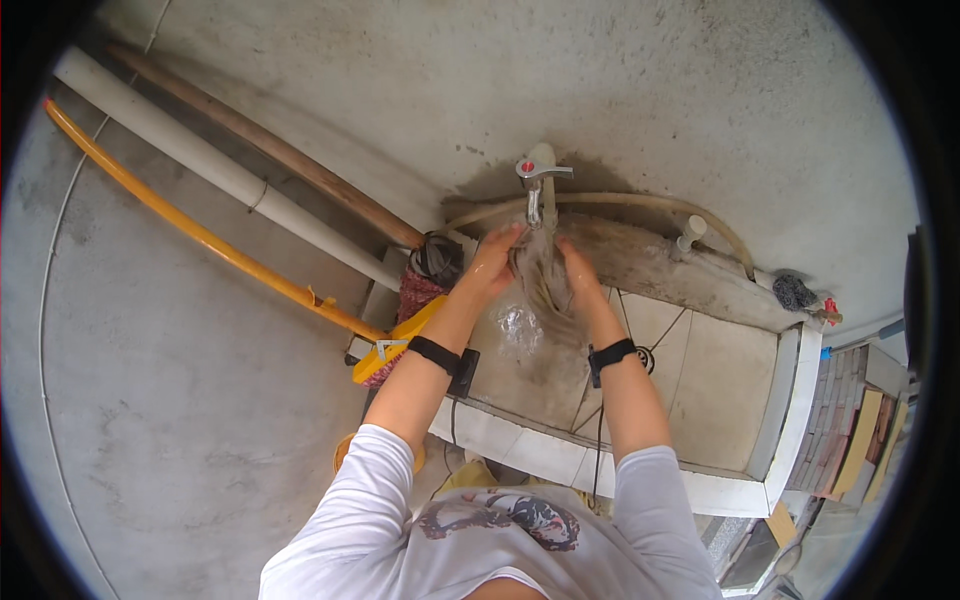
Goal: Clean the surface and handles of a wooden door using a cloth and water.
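Observation:
A wet, greyish-brown cloth (543,280) hangs beneath a metal tap (534,195) on the wall, its lower end reaching toward the sink. My left hand (494,258) grips the cloth's left side near the tap's mouth. On the opposite side, my right hand (578,268) holds it with bent fingers. Water splashes onto the tiled basin (650,340) below. Parts of my fingers are hidden behind the cloth.
A hose (640,200) runs along the wall behind the tap. Left of the basin lean a yellow pole (200,232), a white pipe (230,180) and a wooden pole (290,160). A dark scouring pad (794,292) rests at the right corner. Stacked bricks (828,425) stand beyond.

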